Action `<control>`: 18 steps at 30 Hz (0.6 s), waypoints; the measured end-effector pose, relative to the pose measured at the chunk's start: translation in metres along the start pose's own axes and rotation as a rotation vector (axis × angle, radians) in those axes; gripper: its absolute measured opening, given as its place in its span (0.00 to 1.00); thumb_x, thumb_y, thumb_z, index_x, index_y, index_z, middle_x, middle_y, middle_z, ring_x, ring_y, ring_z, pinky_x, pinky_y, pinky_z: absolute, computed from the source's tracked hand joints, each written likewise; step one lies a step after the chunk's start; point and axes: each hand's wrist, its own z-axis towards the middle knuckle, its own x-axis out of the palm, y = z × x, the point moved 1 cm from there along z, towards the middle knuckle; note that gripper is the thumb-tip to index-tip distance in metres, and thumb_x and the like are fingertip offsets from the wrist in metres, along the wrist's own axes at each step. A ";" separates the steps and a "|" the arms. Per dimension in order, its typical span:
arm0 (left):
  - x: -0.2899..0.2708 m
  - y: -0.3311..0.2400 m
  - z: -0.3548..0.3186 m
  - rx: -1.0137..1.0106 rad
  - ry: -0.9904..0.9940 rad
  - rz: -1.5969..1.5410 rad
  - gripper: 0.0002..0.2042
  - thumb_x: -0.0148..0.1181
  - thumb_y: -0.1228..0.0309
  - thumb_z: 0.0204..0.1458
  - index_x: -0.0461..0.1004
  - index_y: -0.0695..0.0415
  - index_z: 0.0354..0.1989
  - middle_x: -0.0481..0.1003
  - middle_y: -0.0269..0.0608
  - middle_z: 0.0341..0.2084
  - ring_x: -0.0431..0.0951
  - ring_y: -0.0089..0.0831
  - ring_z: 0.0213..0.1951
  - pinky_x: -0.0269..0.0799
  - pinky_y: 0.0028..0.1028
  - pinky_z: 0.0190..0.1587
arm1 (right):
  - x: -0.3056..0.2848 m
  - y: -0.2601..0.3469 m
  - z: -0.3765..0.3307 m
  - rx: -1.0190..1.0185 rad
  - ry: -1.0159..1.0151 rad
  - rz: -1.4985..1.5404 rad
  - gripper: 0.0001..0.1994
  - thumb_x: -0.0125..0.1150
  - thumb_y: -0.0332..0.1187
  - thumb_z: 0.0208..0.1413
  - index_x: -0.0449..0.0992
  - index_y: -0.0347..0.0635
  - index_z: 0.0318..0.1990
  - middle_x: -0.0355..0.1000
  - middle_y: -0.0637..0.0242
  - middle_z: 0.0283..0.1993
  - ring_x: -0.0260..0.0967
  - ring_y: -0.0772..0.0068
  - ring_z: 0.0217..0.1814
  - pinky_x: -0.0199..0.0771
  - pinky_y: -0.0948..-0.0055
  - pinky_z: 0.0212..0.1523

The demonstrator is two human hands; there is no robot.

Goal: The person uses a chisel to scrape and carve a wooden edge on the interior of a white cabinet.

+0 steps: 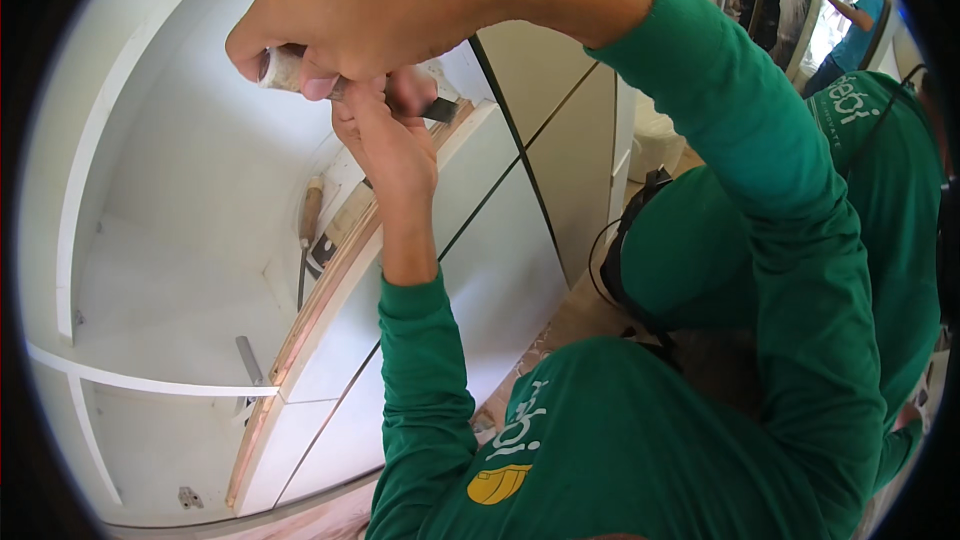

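- While the right hand (370, 10) arches over from above, its fingers curl around the pale handle (284, 70) of a flat-bladed tool (440, 110); this grip is closed on it, with the handle's end showing below the curled fingers.
- Close beside it, the left hand (388, 145) comes up from below, its wrist upright; its grip is closed too, thumb and fingers pinching the tool between the handle and the tip. The far fingers are partly hidden, so how tightly they press cannot be told.
- As for the tool, it lies across both hands, handle to the left, dark blade to the right, the tip at the upper end of an exposed wood edge (325, 295); whether it bites into the wood cannot be told.
- Along that edge runs a white panel (480, 190) with dark seams, on the right; to its left opens a white cabinet (190, 190).
- Inside the cabinet, next to the wood edge, lies a second tool with a wooden handle (312, 208); lower down are a grey rod (248, 355) and a small metal fitting (190, 497).
- Near the wearer's right arm is a person in green (890, 240); farther off, at upper right, someone in blue (850, 30).
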 end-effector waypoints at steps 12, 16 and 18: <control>0.032 0.009 -0.005 0.144 -0.070 0.082 0.19 0.63 0.60 0.71 0.68 0.56 0.28 0.63 0.32 0.20 0.61 0.22 0.24 0.63 0.29 0.30 | -0.002 0.034 0.005 0.113 -0.009 -0.204 0.14 0.59 0.35 0.71 0.82 0.28 0.44 0.82 0.46 0.39 0.81 0.50 0.41 0.81 0.55 0.42; 0.006 0.009 -0.001 0.166 -0.115 0.139 0.19 0.69 0.62 0.68 0.67 0.54 0.28 0.66 0.27 0.20 0.63 0.17 0.23 0.61 0.25 0.26 | 0.020 0.009 0.061 -0.105 -0.275 -0.090 0.18 0.56 0.40 0.72 0.83 0.31 0.44 0.83 0.45 0.41 0.81 0.45 0.45 0.80 0.50 0.46; 0.004 0.006 0.002 0.150 -0.095 0.141 0.18 0.70 0.63 0.68 0.67 0.53 0.29 0.66 0.27 0.20 0.63 0.17 0.23 0.60 0.25 0.26 | 0.024 0.009 0.104 -0.231 -0.463 0.001 0.19 0.55 0.43 0.73 0.83 0.33 0.44 0.83 0.45 0.42 0.81 0.43 0.47 0.80 0.47 0.47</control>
